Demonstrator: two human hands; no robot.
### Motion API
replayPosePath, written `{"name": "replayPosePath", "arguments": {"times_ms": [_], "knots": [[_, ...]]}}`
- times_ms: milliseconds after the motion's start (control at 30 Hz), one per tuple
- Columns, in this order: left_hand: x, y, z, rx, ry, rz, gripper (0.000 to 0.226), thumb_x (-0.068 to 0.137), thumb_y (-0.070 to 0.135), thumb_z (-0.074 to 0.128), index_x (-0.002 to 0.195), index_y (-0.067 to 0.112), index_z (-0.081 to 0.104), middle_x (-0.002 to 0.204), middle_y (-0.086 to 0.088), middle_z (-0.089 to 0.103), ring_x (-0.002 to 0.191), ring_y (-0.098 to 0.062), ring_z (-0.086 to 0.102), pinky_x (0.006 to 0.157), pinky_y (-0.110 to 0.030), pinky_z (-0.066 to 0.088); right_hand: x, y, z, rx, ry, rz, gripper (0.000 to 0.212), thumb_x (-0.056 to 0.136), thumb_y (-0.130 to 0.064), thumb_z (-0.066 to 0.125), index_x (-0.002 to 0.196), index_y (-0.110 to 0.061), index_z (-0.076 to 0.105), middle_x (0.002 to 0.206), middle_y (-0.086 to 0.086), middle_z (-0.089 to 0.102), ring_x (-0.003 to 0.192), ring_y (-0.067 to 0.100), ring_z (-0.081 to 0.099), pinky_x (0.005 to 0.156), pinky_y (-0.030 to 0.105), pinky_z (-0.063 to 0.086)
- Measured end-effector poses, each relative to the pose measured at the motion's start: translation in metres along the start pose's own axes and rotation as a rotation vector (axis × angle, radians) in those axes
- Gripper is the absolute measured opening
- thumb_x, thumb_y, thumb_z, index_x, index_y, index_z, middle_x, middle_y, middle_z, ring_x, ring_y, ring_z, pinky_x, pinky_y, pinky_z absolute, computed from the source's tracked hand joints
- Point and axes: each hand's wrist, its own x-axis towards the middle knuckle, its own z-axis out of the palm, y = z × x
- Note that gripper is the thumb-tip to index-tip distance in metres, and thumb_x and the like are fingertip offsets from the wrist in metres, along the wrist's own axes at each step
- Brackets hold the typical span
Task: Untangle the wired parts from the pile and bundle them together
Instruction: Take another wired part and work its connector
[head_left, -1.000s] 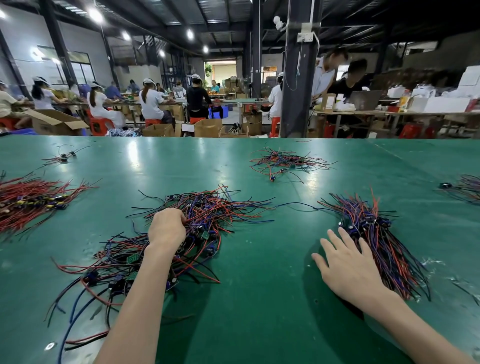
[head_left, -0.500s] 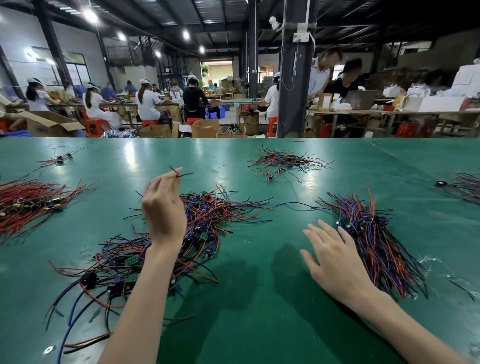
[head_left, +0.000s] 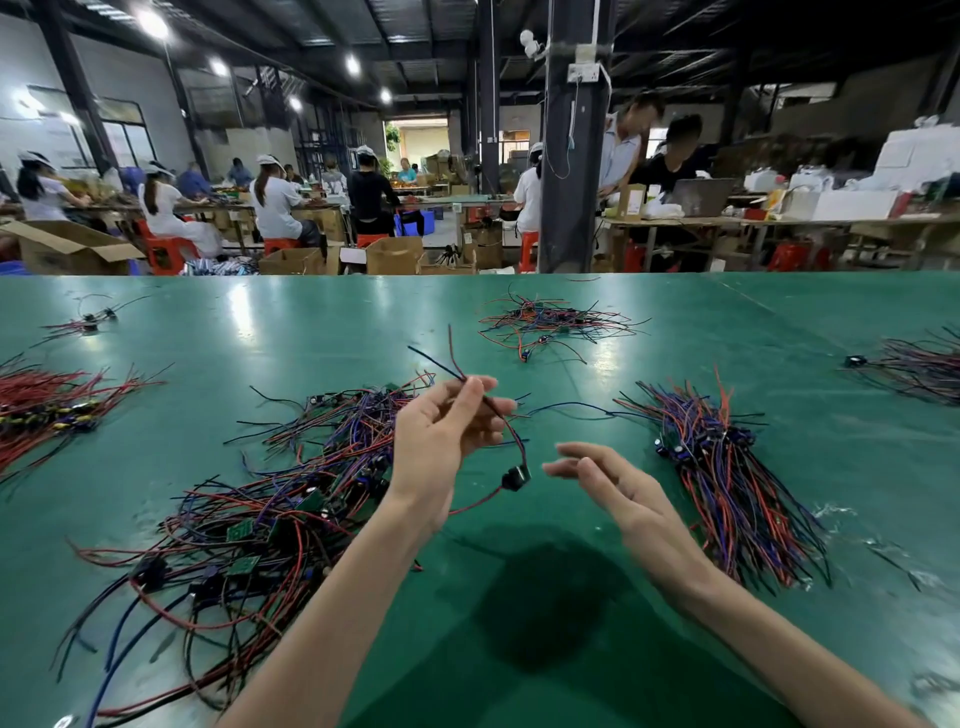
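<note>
Pinched in the grip of the left hand (head_left: 441, 441) is a thin red-and-black wired part (head_left: 515, 475); the right hand (head_left: 623, 493) is held open between tangled pile (head_left: 291, 493) and straight bundle (head_left: 727, 483).

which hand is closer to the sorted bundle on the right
Right. The right hand hovers just left of the sorted bundle; the left hand, pinching a wired part, is farther left.

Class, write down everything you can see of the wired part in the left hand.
The wired part is a small black component with thin red and black leads. The left hand pinches the leads; their free ends stick up above it, and the component dangles below, above the table.
</note>
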Motion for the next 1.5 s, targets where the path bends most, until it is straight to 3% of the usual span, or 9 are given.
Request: {"name": "replayPosePath", "arguments": {"times_ms": [100, 233, 367, 533, 667, 833, 933, 1167, 1500], "knots": [[-0.002, -0.005, 0.006, -0.069, -0.025, -0.098, 0.013, 0.093, 0.009, 0.052, 0.087, 0.003, 0.062, 0.072, -0.009, 0.071, 0.053, -0.011, 0.06, 0.053, -0.018, 0.052, -0.002, -0.001, 0.006, 0.311, -0.136, 0.122, 0.04, 0.079, -0.035, 0.057, 0.111, -0.012, 0.064, 0.105, 0.01, 0.072, 0.107, 0.019, 0.064, 0.1, 0.026, 0.041], [-0.003, -0.008, 0.007, -0.096, -0.056, -0.141, 0.01, 0.091, 0.008, 0.055, 0.088, 0.002, 0.062, 0.074, -0.009, 0.071, 0.054, -0.01, 0.06, 0.054, -0.018, 0.052, -0.005, -0.001, 0.015, 0.421, -0.172, 0.157, 0.035, 0.07, -0.02, 0.069, 0.1, -0.003, 0.064, 0.097, 0.011, 0.07, 0.099, 0.023, 0.062, 0.1, 0.033, 0.042], [-0.004, -0.012, 0.007, -0.086, -0.102, -0.157, 0.008, 0.085, 0.003, 0.06, 0.093, 0.004, 0.063, 0.077, -0.007, 0.072, 0.059, -0.007, 0.061, 0.058, -0.016, 0.052, -0.005, -0.006, 0.014, 0.607, -0.186, 0.224, 0.02, 0.077, -0.01, 0.062, 0.093, 0.002, 0.063, 0.085, 0.013, 0.069, 0.078, 0.022, 0.068, 0.086, 0.034, 0.055], [-0.011, -0.022, 0.012, 0.096, -0.194, -0.217, 0.012, 0.085, 0.002, 0.061, 0.095, 0.008, 0.066, 0.077, -0.004, 0.069, 0.065, -0.006, 0.06, 0.065, -0.016, 0.051, -0.005, -0.013, 0.01, 0.691, -0.203, 0.327, 0.024, 0.083, -0.011, 0.054, 0.1, 0.005, 0.056, 0.075, 0.014, 0.058, 0.067, 0.022, 0.064, 0.087, 0.054, 0.053], [-0.015, -0.027, 0.012, 0.173, -0.229, -0.23, 0.011, 0.089, 0.0, 0.057, 0.091, 0.005, 0.066, 0.07, -0.002, 0.068, 0.062, -0.006, 0.061, 0.061, -0.017, 0.051, -0.004, -0.014, 0.008, 0.688, -0.215, 0.423, 0.028, 0.08, -0.016, 0.049, 0.102, 0.001, 0.056, 0.078, 0.011, 0.059, 0.064, 0.02, 0.061, 0.057, 0.033, 0.054], [-0.015, -0.032, 0.012, 0.218, -0.231, -0.28, 0.011, 0.091, 0.002, 0.056, 0.089, 0.005, 0.066, 0.072, -0.004, 0.065, 0.06, -0.006, 0.06, 0.06, -0.016, 0.051, -0.003, -0.012, 0.008, 0.567, -0.177, 0.509, 0.022, 0.078, -0.026, 0.055, 0.088, -0.008, 0.063, 0.071, 0.005, 0.062, 0.052, 0.012, 0.049, 0.042, 0.021, 0.041], [-0.016, -0.035, 0.012, 0.217, -0.237, -0.314, 0.011, 0.091, 0.005, 0.057, 0.087, 0.006, 0.067, 0.069, -0.001, 0.066, 0.061, -0.008, 0.06, 0.065, -0.018, 0.053, -0.003, -0.009, 0.009, 0.441, -0.15, 0.469, 0.024, 0.08, -0.031, 0.06, 0.09, -0.009, 0.058, 0.063, 0.0, 0.052, 0.047, 0.008, 0.042, 0.041, 0.019, 0.034], [-0.016, -0.038, 0.011, 0.322, -0.194, -0.306, 0.018, 0.093, 0.009, 0.057, 0.078, 0.011, 0.068, 0.065, 0.002, 0.06, 0.05, 0.0, 0.048, 0.053, -0.011, 0.041, -0.003, -0.011, 0.008, 0.479, -0.129, 0.464, 0.016, 0.093, -0.007, 0.046, 0.084, -0.002, 0.059, 0.072, 0.016, 0.062, 0.058, 0.021, 0.061, 0.054, 0.031, 0.054], [-0.018, -0.042, 0.011, 0.382, -0.235, -0.314, 0.019, 0.093, 0.012, 0.058, 0.075, 0.012, 0.063, 0.063, 0.003, 0.06, 0.054, -0.006, 0.048, 0.055, -0.014, 0.041, -0.001, -0.011, 0.003, 0.182, -0.2, 0.456, 0.018, 0.091, -0.008, 0.05, 0.078, -0.006, 0.063, 0.057, 0.008, 0.056, 0.043, 0.012, 0.042, 0.037, 0.017, 0.029]]}}
